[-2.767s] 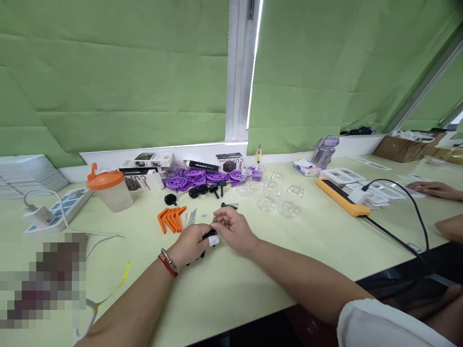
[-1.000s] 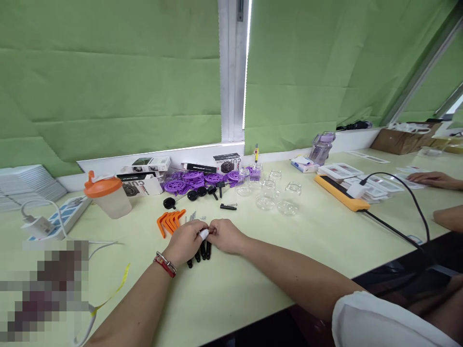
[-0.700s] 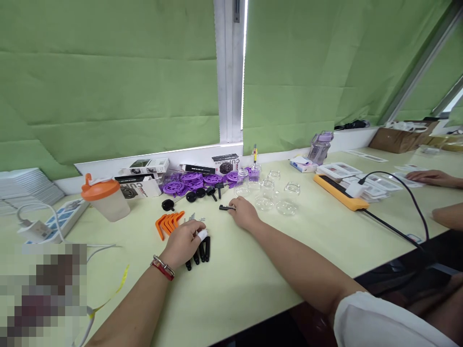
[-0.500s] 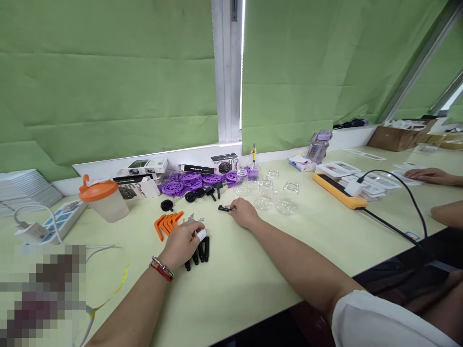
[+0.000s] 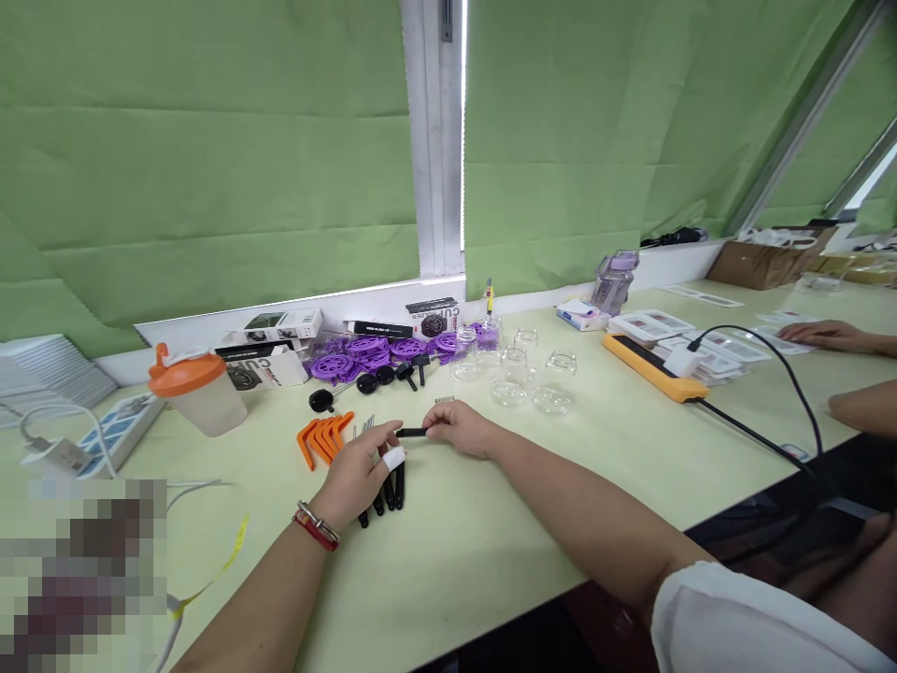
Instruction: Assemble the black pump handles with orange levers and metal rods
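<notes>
My right hand pinches one end of a short black rod just above the table. My left hand, with a white bandage on one finger and a red bracelet at the wrist, meets the rod's other end with curled fingers. Below the left hand lie three black rods side by side. A small spring lies beyond the right hand. Orange angled pieces and thin metal pins lie just left of the hands.
Purple wheels, black knobs, boxes and glass jars crowd the back of the table. An orange-lidded shaker and a power strip stand at left. At right are an orange strip, a black cable and another person's hands.
My right hand reached out to the black rod by the spring, picked it up and brought it back to my left hand. The spring stays on the table.
</notes>
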`<state>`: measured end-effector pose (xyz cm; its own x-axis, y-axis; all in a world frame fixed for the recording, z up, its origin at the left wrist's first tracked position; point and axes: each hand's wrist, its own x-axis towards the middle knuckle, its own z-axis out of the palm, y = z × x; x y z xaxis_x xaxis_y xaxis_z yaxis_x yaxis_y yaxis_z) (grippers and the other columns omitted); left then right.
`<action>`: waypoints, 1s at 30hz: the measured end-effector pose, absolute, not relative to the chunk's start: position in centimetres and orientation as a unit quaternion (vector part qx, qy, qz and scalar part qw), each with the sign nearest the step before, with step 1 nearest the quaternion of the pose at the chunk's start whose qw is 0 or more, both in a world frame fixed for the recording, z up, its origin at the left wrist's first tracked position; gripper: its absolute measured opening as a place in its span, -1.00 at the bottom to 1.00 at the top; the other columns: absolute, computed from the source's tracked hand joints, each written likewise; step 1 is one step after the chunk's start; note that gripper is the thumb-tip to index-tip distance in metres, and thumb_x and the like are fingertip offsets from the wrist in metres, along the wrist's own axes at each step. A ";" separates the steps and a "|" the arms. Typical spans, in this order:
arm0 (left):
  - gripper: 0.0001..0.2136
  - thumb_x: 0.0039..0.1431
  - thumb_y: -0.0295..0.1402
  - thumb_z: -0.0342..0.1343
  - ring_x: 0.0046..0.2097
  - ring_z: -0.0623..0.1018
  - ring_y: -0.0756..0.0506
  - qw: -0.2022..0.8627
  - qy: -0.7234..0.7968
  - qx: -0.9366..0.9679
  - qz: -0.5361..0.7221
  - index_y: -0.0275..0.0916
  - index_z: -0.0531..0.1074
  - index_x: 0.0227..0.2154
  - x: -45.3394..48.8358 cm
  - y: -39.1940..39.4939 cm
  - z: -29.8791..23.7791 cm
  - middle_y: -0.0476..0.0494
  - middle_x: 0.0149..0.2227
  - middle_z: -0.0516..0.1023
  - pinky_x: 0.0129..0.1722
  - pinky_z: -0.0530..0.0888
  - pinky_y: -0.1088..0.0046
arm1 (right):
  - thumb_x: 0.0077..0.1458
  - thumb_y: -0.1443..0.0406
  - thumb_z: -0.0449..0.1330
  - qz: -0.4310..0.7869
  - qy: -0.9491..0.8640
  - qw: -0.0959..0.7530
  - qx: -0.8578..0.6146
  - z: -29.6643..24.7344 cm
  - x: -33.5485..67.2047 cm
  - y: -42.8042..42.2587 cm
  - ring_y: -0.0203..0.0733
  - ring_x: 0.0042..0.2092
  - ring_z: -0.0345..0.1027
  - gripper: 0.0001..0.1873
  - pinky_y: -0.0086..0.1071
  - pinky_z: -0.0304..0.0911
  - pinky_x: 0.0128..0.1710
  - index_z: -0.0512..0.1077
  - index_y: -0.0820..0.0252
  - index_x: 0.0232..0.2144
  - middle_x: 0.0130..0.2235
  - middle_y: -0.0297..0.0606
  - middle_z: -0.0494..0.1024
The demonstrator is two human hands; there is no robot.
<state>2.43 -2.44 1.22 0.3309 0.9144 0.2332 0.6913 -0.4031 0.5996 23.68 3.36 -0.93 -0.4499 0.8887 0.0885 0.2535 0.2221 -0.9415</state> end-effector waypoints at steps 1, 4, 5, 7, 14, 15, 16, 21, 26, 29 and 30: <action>-0.66 0.20 -0.21 -0.04 -0.21 0.49 -0.09 0.210 0.496 0.796 0.276 -0.16 0.37 0.01 2.5 -2.5 1.3 -0.11 -0.17 0.52 -0.20 0.41 0.38 | -0.06 0.40 0.19 0.482 -0.715 0.327 -0.387 -0.9 23.7 3.3 -0.34 -0.41 0.24 -0.94 -0.43 0.17 -0.35 0.47 0.23 -0.44 -0.46 -0.37 0.45; -0.74 0.22 -0.24 -0.05 -0.17 0.50 -0.10 0.214 0.469 0.810 0.278 -0.16 0.46 -0.13 2.9 -2.7 1.4 -0.09 -0.19 0.55 -0.16 0.42 0.38 | -0.11 0.38 0.24 0.499 -0.745 0.276 -0.347 -0.9 24.2 3.4 -0.33 -0.41 0.26 -0.92 -0.43 0.18 -0.34 0.49 0.23 -0.44 -0.46 -0.37 0.47; -0.75 0.22 -0.26 -0.06 -0.19 0.50 -0.09 0.210 0.462 0.815 0.278 -0.15 0.47 -0.15 3.0 -2.8 1.5 -0.08 -0.21 0.55 -0.18 0.42 0.39 | -0.13 0.36 0.26 0.507 -0.751 0.255 -0.337 -0.9 24.4 3.6 -0.33 -0.41 0.26 -0.90 -0.43 0.19 -0.33 0.50 0.23 -0.43 -0.46 -0.37 0.47; -0.77 0.23 -0.29 -0.06 -0.23 0.50 -0.08 0.198 0.450 0.826 0.276 -0.15 0.46 -0.18 3.1 -3.0 1.6 -0.07 -0.25 0.55 -0.23 0.42 0.41 | -0.16 0.33 0.30 0.522 -0.755 0.226 -0.326 -1.0 24.8 3.9 -0.33 -0.41 0.28 -0.85 -0.43 0.20 -0.33 0.51 0.23 -0.41 -0.46 -0.37 0.47; -0.80 0.25 -0.35 -0.12 -0.26 0.48 -0.09 0.131 0.438 0.850 0.261 -0.17 0.41 -0.21 3.4 -3.5 2.2 -0.09 -0.30 0.51 -0.27 0.39 0.38 | -0.08 0.38 0.22 0.323 -0.708 0.335 -0.531 -2.0 25.5 5.4 -0.29 -0.38 0.31 -0.87 -0.42 0.21 -0.34 0.50 0.24 -0.38 -0.40 -0.30 0.49; -0.80 0.24 -0.36 -0.12 -0.25 0.47 -0.10 0.126 0.440 0.851 0.257 -0.18 0.40 -0.21 3.4 -3.5 2.2 -0.10 -0.28 0.50 -0.27 0.39 0.37 | -0.07 0.38 0.22 0.295 -0.703 0.335 -0.554 -2.2 25.6 5.5 -0.29 -0.37 0.32 -0.84 -0.41 0.21 -0.33 0.50 0.23 -0.34 -0.38 -0.28 0.49; -0.81 0.24 -0.36 -0.12 -0.25 0.48 -0.10 0.123 0.447 0.850 0.250 -0.18 0.38 -0.21 3.4 -3.5 2.3 -0.10 -0.28 0.51 -0.28 0.38 0.37 | -0.07 0.38 0.23 0.275 -0.705 0.328 -0.566 -2.2 25.6 5.6 -0.28 -0.36 0.32 -0.81 -0.41 0.21 -0.33 0.50 0.22 -0.31 -0.36 -0.27 0.50; -0.80 0.24 -0.38 -0.15 -0.30 0.48 -0.12 0.119 0.478 0.843 0.216 -0.19 0.35 -0.17 3.4 -3.5 2.3 -0.10 -0.31 0.52 -0.34 0.37 0.36 | 0.01 0.30 0.22 0.204 -0.750 0.275 -0.566 -1.9 25.2 5.5 -0.23 -0.27 0.34 -0.75 -0.39 0.19 -0.27 0.51 0.15 -0.20 -0.22 -0.24 0.51; -0.80 0.24 -0.37 -0.15 -0.23 0.49 -0.12 0.142 0.455 0.849 0.225 -0.20 0.37 -0.20 3.6 -3.9 2.5 -0.10 -0.25 0.52 -0.26 0.38 0.36 | 0.08 0.30 0.16 0.159 -0.773 0.250 -0.561 -1.5 24.5 5.4 -0.20 -0.20 0.36 -0.84 -0.38 0.16 -0.27 0.55 0.12 -0.32 -0.19 -0.25 0.52; -0.79 0.24 -0.35 -0.15 -0.24 0.49 -0.11 0.161 0.458 0.846 0.221 -0.20 0.39 -0.25 3.9 -4.1 2.7 -0.10 -0.29 0.53 -0.27 0.38 0.37 | 0.08 0.32 0.15 0.145 -0.780 0.241 -0.558 -1.5 24.3 5.4 -0.20 -0.20 0.36 -0.84 -0.39 0.14 -0.29 0.55 0.12 -0.39 -0.20 -0.27 0.53; -0.79 0.24 -0.35 -0.15 -0.25 0.49 -0.11 0.166 0.458 0.845 0.221 -0.20 0.39 -0.27 4.0 -4.2 2.8 -0.11 -0.30 0.53 -0.27 0.38 0.38 | 0.08 0.33 0.14 0.143 -0.782 0.240 -0.557 -1.5 24.3 5.4 -0.20 -0.21 0.36 -0.84 -0.39 0.14 -0.30 0.55 0.12 -0.39 -0.21 -0.27 0.53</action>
<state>3.95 -4.18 2.76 0.4823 0.8475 0.2215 0.7008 -0.5250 0.4829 24.32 5.45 -1.54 -0.2638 0.9401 0.2160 0.8030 0.3381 -0.4907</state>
